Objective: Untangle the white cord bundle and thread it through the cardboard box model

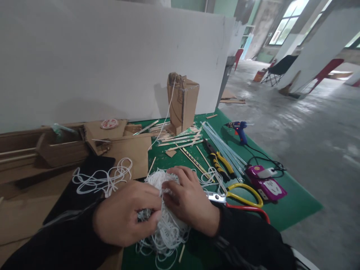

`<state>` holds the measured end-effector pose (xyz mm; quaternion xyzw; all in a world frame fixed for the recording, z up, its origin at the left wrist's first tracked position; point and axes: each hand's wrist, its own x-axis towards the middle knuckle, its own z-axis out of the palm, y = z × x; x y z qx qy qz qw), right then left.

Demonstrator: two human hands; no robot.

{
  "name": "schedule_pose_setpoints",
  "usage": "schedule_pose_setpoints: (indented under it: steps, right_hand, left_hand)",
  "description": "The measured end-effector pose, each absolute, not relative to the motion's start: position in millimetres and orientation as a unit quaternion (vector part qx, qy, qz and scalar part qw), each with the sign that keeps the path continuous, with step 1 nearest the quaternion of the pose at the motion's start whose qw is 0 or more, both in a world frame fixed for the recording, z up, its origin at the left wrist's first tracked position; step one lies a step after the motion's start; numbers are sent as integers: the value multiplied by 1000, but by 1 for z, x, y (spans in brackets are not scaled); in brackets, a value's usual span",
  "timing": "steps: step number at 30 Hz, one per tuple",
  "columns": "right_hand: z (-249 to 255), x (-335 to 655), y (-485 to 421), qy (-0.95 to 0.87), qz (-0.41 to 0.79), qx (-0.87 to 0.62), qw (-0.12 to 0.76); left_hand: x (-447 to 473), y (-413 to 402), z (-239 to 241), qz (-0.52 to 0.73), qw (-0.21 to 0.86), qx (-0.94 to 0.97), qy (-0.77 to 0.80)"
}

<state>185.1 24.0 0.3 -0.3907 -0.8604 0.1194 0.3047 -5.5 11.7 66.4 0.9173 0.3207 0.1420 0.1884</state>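
A tangled bundle of white string lies on the green mat right in front of me. My left hand grips the bundle from the left, fingers curled into the strands. My right hand presses on it from the right and pinches strands near the top. More loose loops of the same string trail off to the left over a black sheet.
Yellow- and red-handled scissors lie just right of my right hand. Beyond are pliers, clear glue sticks, a blue glue gun, a purple power strip, wooden sticks and a cardboard model. Cardboard pieces are at left.
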Motion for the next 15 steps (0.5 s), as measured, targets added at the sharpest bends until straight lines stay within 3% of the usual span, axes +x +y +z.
schedule_pose_setpoints:
  steps: [15]
  right_hand:
    - [4, 188, 21, -855, 150, -353, 348]
  left_hand:
    - [-5, 10, 66, 174, 199, 913, 311]
